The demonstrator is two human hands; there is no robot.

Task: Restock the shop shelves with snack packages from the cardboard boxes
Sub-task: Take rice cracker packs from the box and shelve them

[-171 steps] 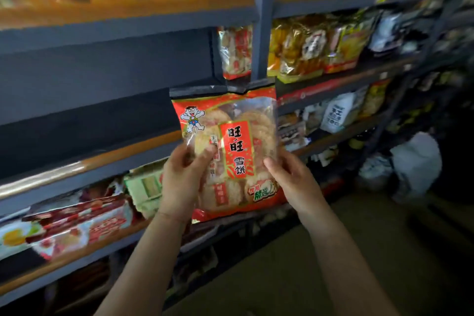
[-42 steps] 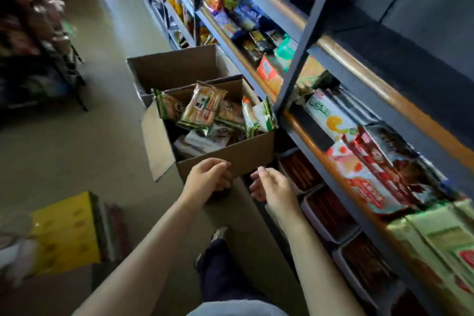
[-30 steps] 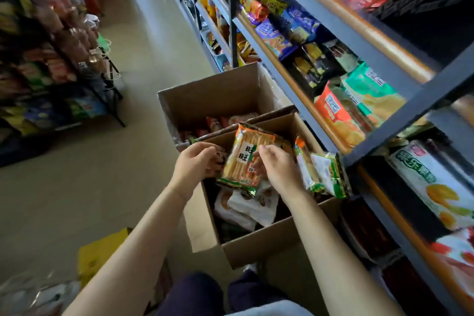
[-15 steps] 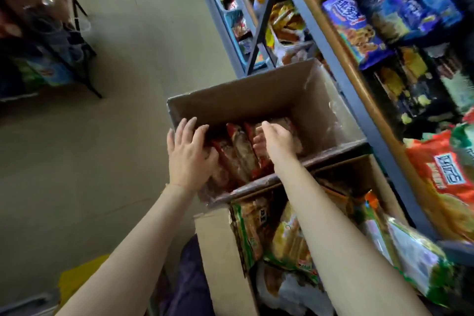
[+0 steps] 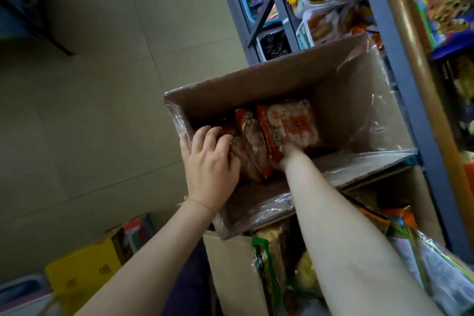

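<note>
1. The far cardboard box (image 5: 256, 84) stands open on the floor (image 5: 89, 110) just beside the grey shelf unit (image 5: 400, 64), with clear plastic film along its rim.
2. Red rice-cracker packages (image 5: 289, 126) stand on edge at the left of this box; the right part of its bottom is bare cardboard.
3. The left hand (image 5: 210, 159) reaches over the near-left corner, fingers curled down onto the leftmost packages, touching them; whether it actually grips one is hard to tell.
4. The right hand (image 5: 284, 154) is pushed down between the packages and the near wall. Its fingers are hidden behind the largest package, so I cannot tell how they lie.
5. The right forearm crosses over the near wall of the box and covers part of the near cardboard box (image 5: 230, 272) below it.
6. That near box holds green-edged snack bags (image 5: 266, 264), partly cut off by the bottom edge of the view.
7. The shelves on the right carry blurred blue and orange bags (image 5: 441, 0) and pale trays of goods (image 5: 318, 23).
8. At lower left lies a yellow carton (image 5: 84, 274); a dark rack (image 5: 23, 2) sits at upper left, out of focus.
</note>
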